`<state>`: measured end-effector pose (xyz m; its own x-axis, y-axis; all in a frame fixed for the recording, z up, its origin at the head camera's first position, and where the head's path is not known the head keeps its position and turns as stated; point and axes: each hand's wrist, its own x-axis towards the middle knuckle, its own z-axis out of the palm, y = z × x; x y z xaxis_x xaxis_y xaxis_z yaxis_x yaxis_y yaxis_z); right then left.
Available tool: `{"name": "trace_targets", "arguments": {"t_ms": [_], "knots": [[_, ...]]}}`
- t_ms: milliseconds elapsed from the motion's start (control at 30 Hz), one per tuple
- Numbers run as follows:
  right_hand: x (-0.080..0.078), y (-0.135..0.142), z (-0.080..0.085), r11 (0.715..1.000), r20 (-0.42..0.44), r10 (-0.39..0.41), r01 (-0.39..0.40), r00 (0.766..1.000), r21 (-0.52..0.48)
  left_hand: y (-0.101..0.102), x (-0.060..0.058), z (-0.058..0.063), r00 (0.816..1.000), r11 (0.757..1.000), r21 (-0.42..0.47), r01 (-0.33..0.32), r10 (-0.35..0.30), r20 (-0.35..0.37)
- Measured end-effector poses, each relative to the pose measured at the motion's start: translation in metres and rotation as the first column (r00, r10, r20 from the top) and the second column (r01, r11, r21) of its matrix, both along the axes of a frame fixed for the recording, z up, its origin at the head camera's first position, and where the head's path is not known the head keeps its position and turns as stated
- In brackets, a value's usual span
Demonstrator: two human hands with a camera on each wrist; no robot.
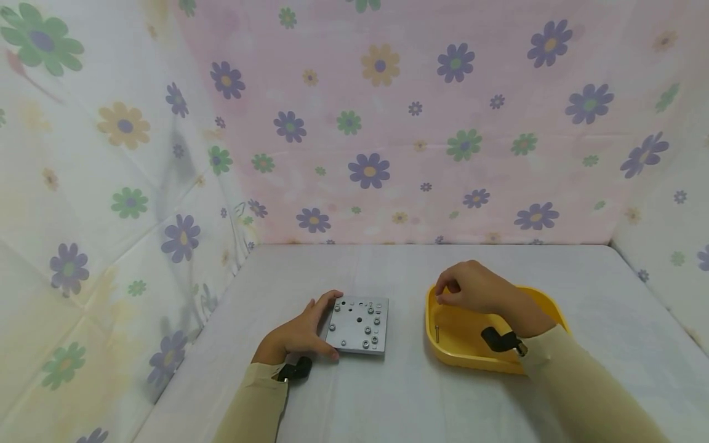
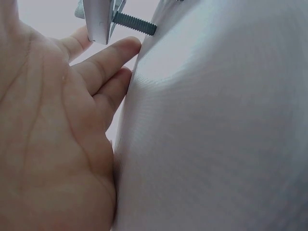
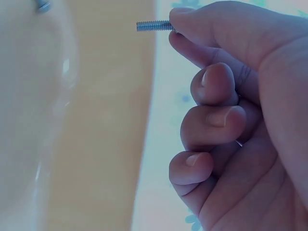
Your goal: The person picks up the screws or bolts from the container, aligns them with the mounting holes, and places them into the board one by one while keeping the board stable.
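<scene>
My left hand (image 1: 299, 332) spans the left side of a square silver metal plate (image 1: 351, 332), a finger at its far left corner and the thumb at the near edge. Several screw heads and open holes dot the plate's top. From below, the left wrist view shows a threaded screw shank (image 2: 134, 23) sticking out under the plate (image 2: 98, 21). Over the left part of a yellow tray (image 1: 471, 362), my right hand (image 1: 473, 288) pinches a small screw (image 3: 154, 25) between thumb and index finger, its threaded end outward. The other right fingers are curled in.
Inside the tray, a loose screw (image 1: 437, 334) lies near the left wall. The white tabletop (image 1: 399, 387) carries both plate and tray. Flower-printed curtains (image 1: 332, 123) stand at the back and both sides.
</scene>
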<state>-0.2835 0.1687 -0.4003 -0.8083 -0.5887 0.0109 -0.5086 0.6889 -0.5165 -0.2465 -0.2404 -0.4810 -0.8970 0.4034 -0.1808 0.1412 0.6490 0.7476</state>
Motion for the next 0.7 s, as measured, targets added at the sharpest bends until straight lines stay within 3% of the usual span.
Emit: {"name": "trace_targets", "arguments": {"t_ms": [700], "knots": [[0.004,-0.037,0.016,0.978,-0.023,-0.085,0.079,0.996,-0.191,-0.002,-0.001,0.0,1.0,1.0,0.01,0.016,-0.016,0.002]]}}
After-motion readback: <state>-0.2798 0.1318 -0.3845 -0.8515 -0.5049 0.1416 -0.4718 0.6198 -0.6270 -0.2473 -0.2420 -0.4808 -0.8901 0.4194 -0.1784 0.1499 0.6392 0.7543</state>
